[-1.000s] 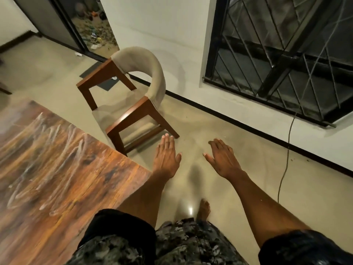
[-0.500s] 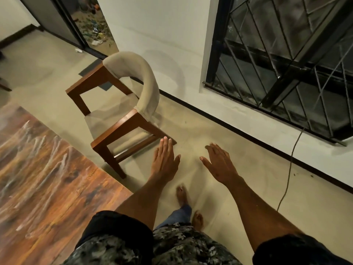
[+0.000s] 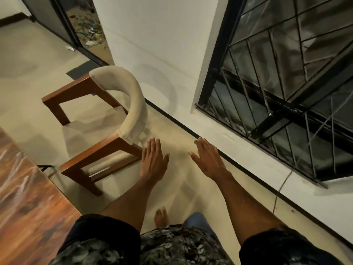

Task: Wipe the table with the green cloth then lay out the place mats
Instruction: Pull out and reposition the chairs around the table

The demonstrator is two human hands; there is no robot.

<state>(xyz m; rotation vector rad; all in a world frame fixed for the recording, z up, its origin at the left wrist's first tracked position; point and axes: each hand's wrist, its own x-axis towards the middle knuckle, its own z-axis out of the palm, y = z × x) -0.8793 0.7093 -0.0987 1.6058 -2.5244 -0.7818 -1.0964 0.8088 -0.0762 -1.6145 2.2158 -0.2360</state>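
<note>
The room is dim and warm-toned, lit from indoors somewhere above and behind the camera; the window (image 3: pixel 286 88) at upper right is dark behind its bars; the white wall (image 3: pixel 152 35) at top centre is the brightest area and carries a soft curved shadow of the chair (image 3: pixel 107 119); faint shadows lie on the floor (image 3: pixel 181 188) at lower centre; the table (image 3: pixel 24 197) at lower left is smeared by motion blur, with pale streaks of glare; straight lines bow toward the edges from the wide lens; the clothing along the bottom edge is soft and out of focus.
</note>
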